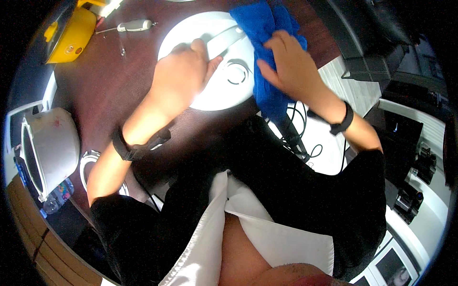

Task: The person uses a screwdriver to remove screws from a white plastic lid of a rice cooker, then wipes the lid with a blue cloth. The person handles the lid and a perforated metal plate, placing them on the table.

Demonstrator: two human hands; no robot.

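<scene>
A white round, plate-like part (214,97) with a raised bar and a small ring mark lies on the dark reddish-brown table. My left hand (183,69) is closed over the left end of its bar, the thumb lying along the near side. A bunched blue cloth (267,19) covers the right edge of the part and hangs down toward me. On the cloth is my right hand (296,66), its fingers bent into the fabric and the thumb lower down. Some fingertips of both hands are hidden.
A screwdriver (136,25) with a pale handle lies at the far left, near small screws (123,51). Beyond it stands a yellow appliance (76,35). A white tub-like housing (57,148) and a white ring (86,167) are at left. Black cables (300,126) lie at right.
</scene>
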